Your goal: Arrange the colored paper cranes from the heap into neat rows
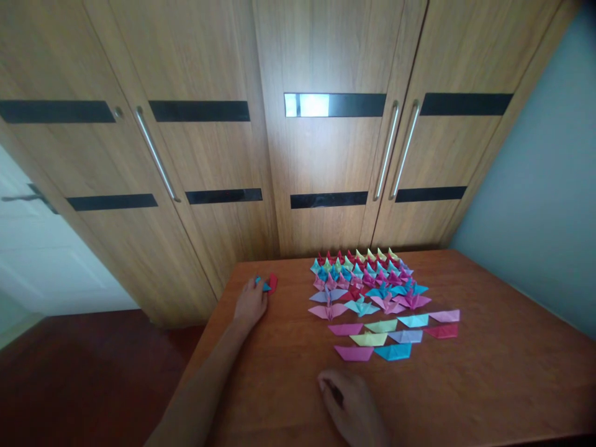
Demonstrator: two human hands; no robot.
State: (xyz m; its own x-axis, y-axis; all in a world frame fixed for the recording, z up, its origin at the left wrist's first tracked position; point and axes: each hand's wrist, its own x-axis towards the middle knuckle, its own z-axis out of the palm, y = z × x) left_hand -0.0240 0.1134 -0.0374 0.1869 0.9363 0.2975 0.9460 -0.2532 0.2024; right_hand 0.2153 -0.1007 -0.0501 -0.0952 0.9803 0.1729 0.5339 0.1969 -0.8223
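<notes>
At the table's far left, my left hand (252, 302) reaches over a small blue paper piece (265, 286), its fingertips against it; whether it grips the piece is hard to make out. A red paper piece (273, 282) lies just beside the blue one. Near the front edge my right hand (347, 400) rests with its fingers curled in, and nothing shows in it. Beyond it lie flat folded paper strips, among them a blue one (393, 352) and a magenta one (354, 353). Behind these stand rows of folded paper birds, including a pink one (328, 310).
The brown wooden table (503, 360) stands against a wooden wardrobe (321, 155) with metal handles. A pale wall (540, 205) is on the right. At the left are a white door (60, 261) and a dark red floor (107, 372).
</notes>
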